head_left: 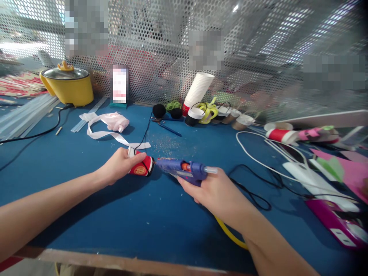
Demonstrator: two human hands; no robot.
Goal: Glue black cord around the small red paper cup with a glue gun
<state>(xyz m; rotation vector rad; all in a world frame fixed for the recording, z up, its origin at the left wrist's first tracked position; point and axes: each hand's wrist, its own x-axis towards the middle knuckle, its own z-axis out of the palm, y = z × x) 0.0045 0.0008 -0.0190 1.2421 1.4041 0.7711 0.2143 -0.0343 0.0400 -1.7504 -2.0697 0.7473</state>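
Head view, left hand (119,165) gripping red cup (141,167), right hand (214,191) gripping glue gun (181,168)

My left hand (119,165) grips a red paper cup (141,166) lying sideways on the blue table (120,218). My right hand (214,191) holds a blue glue gun (181,168), nozzle touching the cup's base.

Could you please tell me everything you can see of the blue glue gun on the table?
The glue gun is blue-purple plastic with an orange part on its body and a pale label on the side. It lies roughly level above the blue table, nozzle pointing left. A clear glue stick juts from its back end. The right hand grips its handle from below. Its nozzle tip meets the bottom end of the small red paper cup that the left hand holds on its side.
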